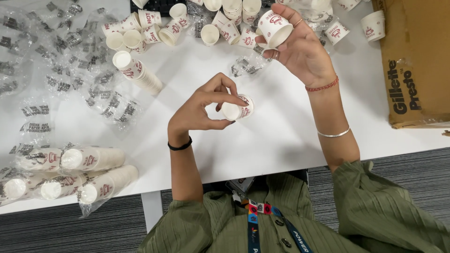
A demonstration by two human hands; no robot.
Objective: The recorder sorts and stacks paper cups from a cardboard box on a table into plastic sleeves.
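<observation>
Two hands, left (201, 110) and right (300, 49), each grasp one paper cup (238, 108) (274, 27).

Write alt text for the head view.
A person's left hand and right hand each hold a small paper cup above a white table. Loose cups, wrapped cup stacks and a cardboard box surround them.

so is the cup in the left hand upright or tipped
Tipped: the paper cup in the left hand lies on its side above the white table, its round end facing the camera.
</observation>
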